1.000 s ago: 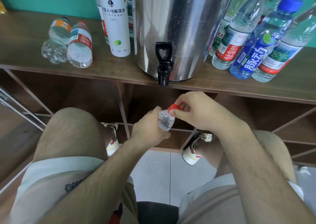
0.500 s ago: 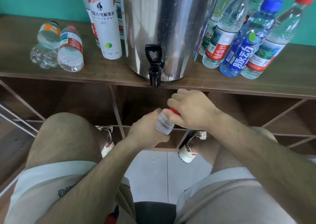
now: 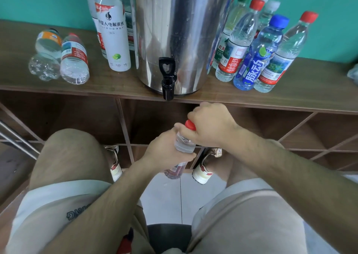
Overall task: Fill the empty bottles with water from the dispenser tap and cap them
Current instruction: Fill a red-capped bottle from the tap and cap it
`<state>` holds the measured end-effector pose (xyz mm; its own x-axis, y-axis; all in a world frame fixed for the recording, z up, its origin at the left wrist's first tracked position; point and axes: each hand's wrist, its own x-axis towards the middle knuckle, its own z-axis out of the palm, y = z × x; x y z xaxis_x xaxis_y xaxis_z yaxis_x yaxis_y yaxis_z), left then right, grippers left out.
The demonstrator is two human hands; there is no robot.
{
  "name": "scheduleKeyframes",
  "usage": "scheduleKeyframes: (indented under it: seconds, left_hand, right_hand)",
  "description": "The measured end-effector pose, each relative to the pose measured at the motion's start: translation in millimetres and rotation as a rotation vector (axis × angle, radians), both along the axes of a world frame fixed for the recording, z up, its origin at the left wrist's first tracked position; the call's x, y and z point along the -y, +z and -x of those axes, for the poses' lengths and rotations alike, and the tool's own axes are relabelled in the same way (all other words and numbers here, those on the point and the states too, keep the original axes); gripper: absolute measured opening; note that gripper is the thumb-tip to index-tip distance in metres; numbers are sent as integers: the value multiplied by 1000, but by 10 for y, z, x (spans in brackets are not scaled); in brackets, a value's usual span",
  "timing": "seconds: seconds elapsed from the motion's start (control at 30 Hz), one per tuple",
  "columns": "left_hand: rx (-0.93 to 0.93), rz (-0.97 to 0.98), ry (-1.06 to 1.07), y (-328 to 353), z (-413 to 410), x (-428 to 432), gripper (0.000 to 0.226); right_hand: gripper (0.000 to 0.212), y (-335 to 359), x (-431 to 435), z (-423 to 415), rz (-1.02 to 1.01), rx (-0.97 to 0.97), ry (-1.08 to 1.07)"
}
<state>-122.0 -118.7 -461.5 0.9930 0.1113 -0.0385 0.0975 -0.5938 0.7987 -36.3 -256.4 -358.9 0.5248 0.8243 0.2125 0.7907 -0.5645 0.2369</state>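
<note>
Right hand (image 3: pixel 211 125) on filled bottle's (image 3: pixel 184 144) cap (image 3: pixel 190 125)

We face a shelf (image 3: pixel 310 98). On its top the dispenser (image 3: pixel 180 30) stands in the middle, its tap (image 3: pixel 167 83) overhanging the front edge. Tall bottles (image 3: pixel 114 30) stand just left of the dispenser. Farther left, a pair of bottles (image 3: pixel 74 59) lies side by side, touching. To the dispenser's right a cluster of bottles (image 3: pixel 257 59) stands upright, packed close. Below and before the tap, between our knees, our left hand (image 3: pixel 164 151) grips the held bottle (image 3: pixel 184 145), and our right hand (image 3: pixel 211 125) wraps its cap (image 3: pixel 190 125) on top. Our shoes (image 3: pixel 205 166) rest on the floor beneath.
</note>
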Motion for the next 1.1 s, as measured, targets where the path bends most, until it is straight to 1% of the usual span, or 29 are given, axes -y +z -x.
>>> scheduleKeyframes:
  seconds: [0.03,0.1,0.17,0.23,0.27,0.33,0.4,0.47,0.57,0.63,0.73,0.8,0.83,0.87,0.93,1.03,1.1]
  left_hand:
    - [8,0,-10,31,18,18,51]
    - [35,-47,22,63,50,75,53]
    - [54,-155,86,65,74,131,52]
    - [74,-244,143,77,108,166,50]
    - [88,-263,162,95,138,180,51]
    - [121,-288,179,154,213,185,55]
    - [139,-292,207,266,310,155,54]
    - [143,-218,258,452,412,67,52]
    - [184,-111,329,781,548,-177,53]
    - [202,-58,391,1030,608,-408,52]
    - [254,-54,480,1449,626,-817,54]
    - [275,-86,522,1718,589,-1076,63]
    - [268,-102,549,1828,554,-1196,63]
    - [262,-114,577,1917,512,-1301,61]
    - [246,-114,630,2026,410,-1479,59]
    - [228,-52,655,2064,187,-1698,65]
    - [226,-39,637,2043,28,-1805,64]
  right_hand:
    - [66,58,28,-20,26,-14,21]
    - [69,95,56,5,24,-79,-26]
    - [69,73,32,106,-13,-121,-138]
    - [67,65,-33,239,-57,-135,-296]
    - [66,81,-58,298,-67,-147,-359]
    - [67,145,-95,409,-58,-168,-407]
    - [70,241,-110,525,-63,-182,-392]
    - [70,385,-137,633,-129,-163,-358]
    - [69,637,-255,782,-300,-132,-270]
    - [66,796,-394,873,-425,-157,-179]
    - [50,936,-656,993,-593,-236,-30]
    - [31,933,-842,1050,-667,-338,64]
    - [22,904,-935,1062,-694,-400,99]
    - [19,863,-1029,1067,-714,-458,117]
    - [25,761,-1238,1033,-719,-545,104]
    - [33,602,-1602,865,-767,-626,12]
    - [45,523,-1855,703,-807,-668,-58]
